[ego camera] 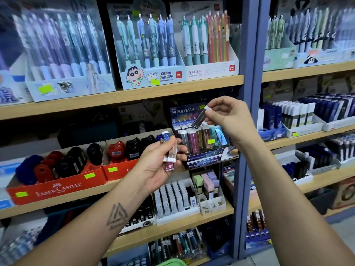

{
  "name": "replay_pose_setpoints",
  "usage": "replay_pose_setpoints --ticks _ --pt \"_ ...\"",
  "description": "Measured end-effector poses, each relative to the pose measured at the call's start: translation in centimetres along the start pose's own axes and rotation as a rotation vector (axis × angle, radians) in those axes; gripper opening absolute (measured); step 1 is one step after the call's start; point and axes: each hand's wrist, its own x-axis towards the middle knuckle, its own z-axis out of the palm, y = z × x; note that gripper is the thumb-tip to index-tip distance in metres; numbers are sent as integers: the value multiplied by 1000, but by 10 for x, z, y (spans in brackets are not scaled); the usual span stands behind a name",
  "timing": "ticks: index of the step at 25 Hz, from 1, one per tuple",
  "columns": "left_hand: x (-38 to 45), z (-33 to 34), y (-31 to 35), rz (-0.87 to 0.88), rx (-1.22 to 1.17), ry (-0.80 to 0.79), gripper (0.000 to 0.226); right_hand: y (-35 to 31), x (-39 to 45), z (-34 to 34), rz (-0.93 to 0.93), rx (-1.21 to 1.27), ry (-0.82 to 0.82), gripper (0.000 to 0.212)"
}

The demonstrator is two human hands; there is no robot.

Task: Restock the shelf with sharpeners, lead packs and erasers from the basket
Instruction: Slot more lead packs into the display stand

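Note:
My right hand (228, 118) pinches a dark lead pack (199, 119) with a white cap, tilted just above the Hi-Polymer lead display (203, 143) on the middle shelf. My left hand (159, 166) holds several lead packs (170, 153) fanned together in front of that shelf, left of the display. Red Faber-Castell boxes (57, 187) with red, black and blue sharpeners (76, 158) stand further left. White erasers (172, 200) and pastel erasers (208, 182) sit in trays one shelf lower. A green edge of the basket (172, 263) shows at the bottom.
Mechanical pencil boxes (151, 54) fill the top shelf. A blue-grey upright post (249, 112) separates a right bay stocked with dark and white packs (299, 116). Pens (178, 244) lie on the lowest shelf.

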Motion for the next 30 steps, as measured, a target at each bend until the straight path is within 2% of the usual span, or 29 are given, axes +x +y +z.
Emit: replay_pose_setpoints --ticks 2,4,8,12,17,19,22,24,26,30 --pt "-1 -1 0 8 65 42 32 1 0 7 6 4 -80 12" --pt "-1 -1 0 13 116 65 34 4 -1 15 -2 -98 -148 10" --pt "2 -5 1 17 76 72 30 10 1 31 -52 -389 -207 9" --pt "1 -8 3 9 -1 51 22 11 3 40 -210 -830 -299 8" --pt "-2 -11 1 -14 -48 -6 29 11 2 45 -242 -943 -356 11" --pt "-3 -10 0 -8 -12 -36 26 8 2 46 -251 -926 -352 9" --pt "-5 -3 -3 5 56 -66 21 -3 0 42 -143 -633 -268 5" --pt "-5 4 -6 18 71 -81 20 -14 -5 33 4 -419 -341 10" --pt "-3 11 -9 38 67 -90 18 -19 -9 23 100 -337 -457 15" --pt "1 27 -13 48 -28 -109 26 -19 -11 1 212 -220 -448 24"
